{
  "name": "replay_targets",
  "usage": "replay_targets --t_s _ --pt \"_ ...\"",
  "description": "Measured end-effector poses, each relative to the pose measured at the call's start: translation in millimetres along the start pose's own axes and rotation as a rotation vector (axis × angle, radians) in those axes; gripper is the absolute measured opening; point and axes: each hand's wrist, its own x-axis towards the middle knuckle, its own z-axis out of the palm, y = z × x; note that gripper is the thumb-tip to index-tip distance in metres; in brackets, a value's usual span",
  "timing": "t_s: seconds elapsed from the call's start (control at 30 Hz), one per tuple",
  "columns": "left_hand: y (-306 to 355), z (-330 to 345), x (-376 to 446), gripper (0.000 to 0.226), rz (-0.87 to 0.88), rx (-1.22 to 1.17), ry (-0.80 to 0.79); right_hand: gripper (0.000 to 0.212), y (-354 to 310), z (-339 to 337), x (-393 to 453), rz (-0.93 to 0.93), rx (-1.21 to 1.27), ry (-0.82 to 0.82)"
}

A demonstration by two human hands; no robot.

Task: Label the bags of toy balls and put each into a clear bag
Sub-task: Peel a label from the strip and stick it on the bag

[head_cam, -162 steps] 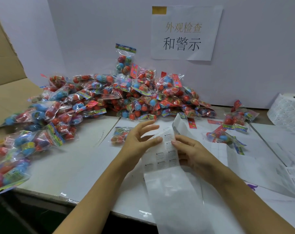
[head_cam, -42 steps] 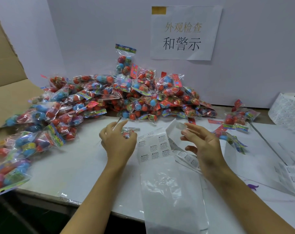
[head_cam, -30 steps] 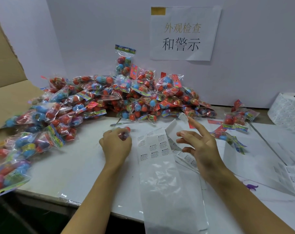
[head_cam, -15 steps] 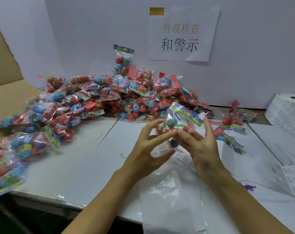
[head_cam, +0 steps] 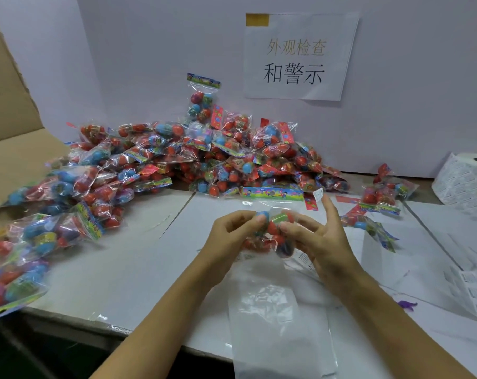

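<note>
Table: white worktop (head_cam: 139, 269) stood before a pale wall with a printed sign (head_cam: 300, 56).
Left hand: our left hand (head_cam: 226, 242) curled round the bag of toy balls (head_cam: 273, 228), fingertips pinching its near end.
Right hand: our right hand (head_cam: 319, 239) gripped the same bag from the other side, index finger raised with a small label (head_cam: 318, 194) stuck to it (print unreadable).
Bag: held between both hands above the clear bag (head_cam: 278, 318), header card pointing away.
Around: a heap of ball bags (head_cam: 199, 157) behind; label roll (head_cam: 467, 179) at right, cut off.
Hidden: balls in the held bag blurred, partly covered by fingers.
</note>
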Motion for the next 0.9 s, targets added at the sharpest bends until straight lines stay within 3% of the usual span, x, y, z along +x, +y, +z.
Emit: replay_targets --t_s 0.17,0.37,0.57,0.67,0.73,0.83,0.9 --pt "-2 0 -1 0.006 -0.028 0.067 -0.024 0.119 2 0 1 -0.02 0.047 0.003" --pt "-4 -1 1 0.007 -0.051 0.062 -0.018 0.11 3 6 -3 -0.078 0.074 0.045" --pt "-10 0 -4 0.035 -0.112 0.004 -0.27 0.106 3 0 -2 -0.19 0.01 0.197" --pt "-10 -3 -4 0.028 -0.09 0.015 -0.343 0.106 1 -1 -3 -0.162 0.009 0.225" --pt "-8 -4 -2 0.029 -0.081 -0.027 -0.296 0.092 -1 -1 -3 -0.21 -0.027 0.261" --pt "-6 -8 3 0.036 -0.103 -0.167 -0.163 0.035 -4 -6 -1 -0.292 -0.04 0.306" --pt "-3 -9 4 0.034 -0.111 -0.241 -0.125 0.017 -7 -8 -2 -0.306 -0.074 0.262"
